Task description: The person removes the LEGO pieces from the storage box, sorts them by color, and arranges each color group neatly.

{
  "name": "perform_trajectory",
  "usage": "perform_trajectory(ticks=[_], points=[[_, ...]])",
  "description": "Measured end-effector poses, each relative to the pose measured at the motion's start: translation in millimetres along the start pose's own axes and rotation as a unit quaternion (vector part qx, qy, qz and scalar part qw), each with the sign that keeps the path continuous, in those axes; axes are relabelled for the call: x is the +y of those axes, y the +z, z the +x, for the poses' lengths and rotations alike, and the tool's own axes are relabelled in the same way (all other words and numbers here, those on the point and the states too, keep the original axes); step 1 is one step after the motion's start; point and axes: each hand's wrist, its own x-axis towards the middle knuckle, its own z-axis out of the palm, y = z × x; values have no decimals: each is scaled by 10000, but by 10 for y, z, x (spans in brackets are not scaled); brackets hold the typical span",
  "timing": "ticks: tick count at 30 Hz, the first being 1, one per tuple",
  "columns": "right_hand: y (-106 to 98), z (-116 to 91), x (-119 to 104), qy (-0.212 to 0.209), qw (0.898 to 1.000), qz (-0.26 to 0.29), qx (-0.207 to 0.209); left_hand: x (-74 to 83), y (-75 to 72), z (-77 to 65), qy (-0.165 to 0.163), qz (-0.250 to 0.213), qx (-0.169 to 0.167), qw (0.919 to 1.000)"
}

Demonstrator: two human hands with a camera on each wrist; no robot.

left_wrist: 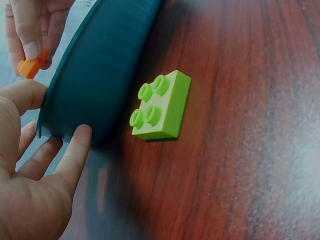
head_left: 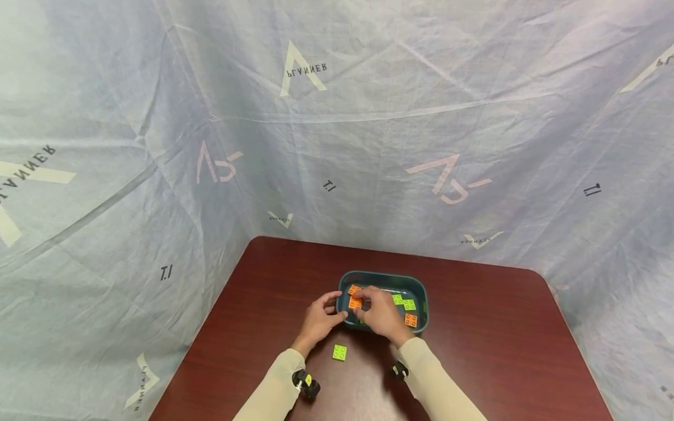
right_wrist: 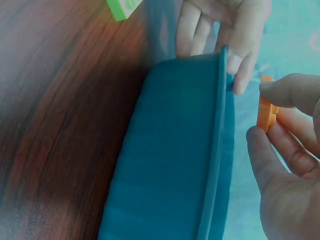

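My left hand grips the left end of a dark teal plastic tub; in the left wrist view its fingers and thumb lie round the rim and end wall. Thumb and fingertips of my right hand pinch an orange toy building brick over the tub's left part. Another orange brick lies close by, partly covered by the right hand. Outside the tub, a lime green four-stud brick sits on the table in front.
Inside the tub's right side are two lime green bricks and an orange brick. A bit of green shows beneath the right hand. The dark red wooden table is enclosed by printed grey sheeting behind and at both sides.
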Motion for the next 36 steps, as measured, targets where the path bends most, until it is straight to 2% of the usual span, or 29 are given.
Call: perform_trajectory(ticks=[12, 22, 30, 36], points=[[-34, -161, -106, -287, 9995, 80, 52, 21, 5, -4, -116, 69, -9, 9999], [31, -388, -176, -278, 9994, 207, -15, 14, 28, 1, -86, -19, 19, 10000], [84, -534, -161, -356, 9977, 570, -95, 23, 31, -3, -54, 107, 25, 9999], [114, -637, -173, -340, 9977, 554, -172, 39, 19, -16, -8, 164, 20, 9999]])
